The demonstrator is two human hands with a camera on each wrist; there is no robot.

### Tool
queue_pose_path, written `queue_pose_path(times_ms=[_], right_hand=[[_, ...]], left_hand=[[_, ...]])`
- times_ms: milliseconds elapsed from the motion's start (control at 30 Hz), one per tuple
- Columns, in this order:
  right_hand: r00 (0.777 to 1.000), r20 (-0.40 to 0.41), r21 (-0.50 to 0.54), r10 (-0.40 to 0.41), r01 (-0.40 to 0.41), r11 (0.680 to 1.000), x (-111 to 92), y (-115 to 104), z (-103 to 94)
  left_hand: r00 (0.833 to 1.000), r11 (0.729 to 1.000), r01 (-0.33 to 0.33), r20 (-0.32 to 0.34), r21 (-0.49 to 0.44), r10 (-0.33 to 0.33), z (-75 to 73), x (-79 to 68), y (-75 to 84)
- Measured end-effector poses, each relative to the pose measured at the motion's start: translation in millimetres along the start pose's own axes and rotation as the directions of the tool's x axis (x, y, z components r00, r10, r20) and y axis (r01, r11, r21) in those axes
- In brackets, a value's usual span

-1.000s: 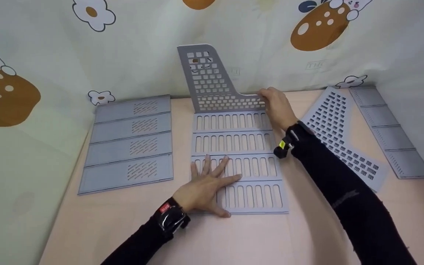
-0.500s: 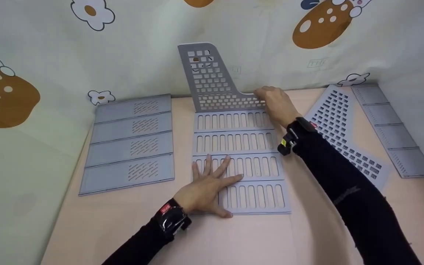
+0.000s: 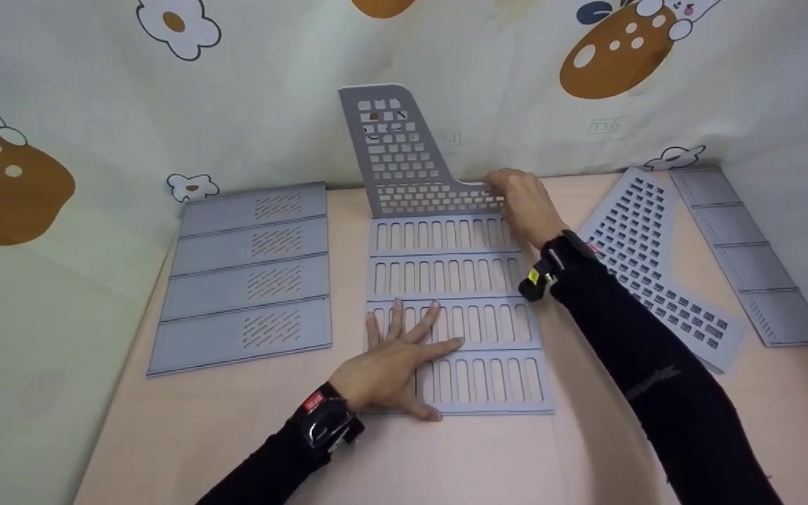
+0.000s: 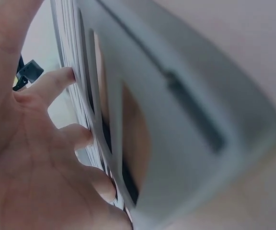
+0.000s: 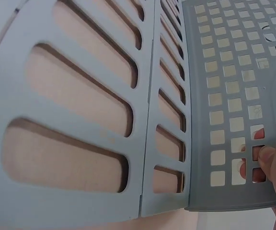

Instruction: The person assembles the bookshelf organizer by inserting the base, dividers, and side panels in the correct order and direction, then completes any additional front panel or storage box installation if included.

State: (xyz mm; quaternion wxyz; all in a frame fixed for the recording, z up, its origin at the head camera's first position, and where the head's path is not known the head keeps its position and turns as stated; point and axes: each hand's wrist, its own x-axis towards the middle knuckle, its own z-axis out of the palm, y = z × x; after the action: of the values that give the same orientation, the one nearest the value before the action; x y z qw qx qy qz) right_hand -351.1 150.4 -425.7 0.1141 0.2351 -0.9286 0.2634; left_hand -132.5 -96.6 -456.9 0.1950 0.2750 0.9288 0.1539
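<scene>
Flat on the pink surface lies a grey slotted panel [image 3: 495, 352], its long slots set in several rows. My left hand [image 3: 393, 365] rests on its lower left part, fingers spread and thumb near the front edge; the left wrist view shows the fingertips at the slots and one panel corner [image 4: 190, 177] up close. At the far end of the slotted panel an L-shaped perforated panel [image 3: 404, 180] stands upright. My right hand [image 3: 527, 203] pinches its low right end from above. In the right wrist view, fingertips show through the square holes of this perforated panel [image 5: 201, 143].
Left of the slotted panel lies a grey ribbed panel [image 3: 211, 287] with slanted slits. At right lie a second L-shaped perforated panel [image 3: 663, 270] and a narrow sectioned panel [image 3: 755, 263]. A printed curtain [image 3: 271, 119] hangs behind and along the sides.
</scene>
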Motion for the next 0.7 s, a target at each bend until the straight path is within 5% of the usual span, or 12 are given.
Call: queue_pose_path(times_ms=[500, 633, 700], right_hand=[[1.000, 0.014, -0.123, 0.003, -0.001, 0.992, -20, 5, -14.3], [0.991, 0.048, -0.113, 0.125, -0.119, 0.986, -47, 23, -44.9], [0.960, 0.132, -0.129, 0.246, -0.229, 0.965, -65, 34, -66.0]], left_hand=[[1.000, 0.996, -0.011, -0.007, 0.093, 0.012, 6.2, -1.6, 2.9], [1.000, 0.993, -0.002, -0.019, 0.118, 0.004, 9.3, -4.4, 3.3], [1.000, 0.993, -0.001, -0.026, 0.120, 0.004, 10.2, -5.7, 3.3]])
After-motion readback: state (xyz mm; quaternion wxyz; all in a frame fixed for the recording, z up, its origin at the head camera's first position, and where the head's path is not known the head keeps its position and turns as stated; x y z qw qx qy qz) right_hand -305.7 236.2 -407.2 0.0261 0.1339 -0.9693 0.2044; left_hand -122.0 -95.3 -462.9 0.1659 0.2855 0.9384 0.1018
